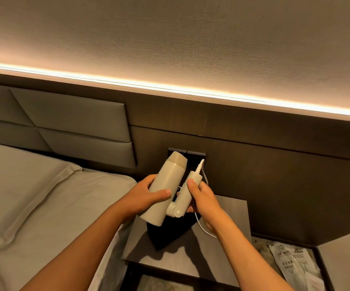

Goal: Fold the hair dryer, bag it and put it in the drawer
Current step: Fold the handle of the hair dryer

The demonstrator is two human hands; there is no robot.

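I hold a beige hair dryer (165,190) in the air above the nightstand (228,219). My left hand (149,194) grips its barrel. My right hand (203,198) grips the handle, which is swung on its hinge to a narrow V beside the barrel. The white cord (203,226) leaves the handle tip, loops behind my right hand and hangs under my wrist. A black bag (170,234) lies flat on the nightstand right below the dryer. An open drawer (161,280) shows at the bottom edge, under my arms.
The bed with a grey pillow (23,196) lies to the left, its padded headboard (65,127) behind. A dark switch panel (193,156) sits on the wall behind the dryer. Plastic-wrapped packets (291,265) lie on the floor at lower right.
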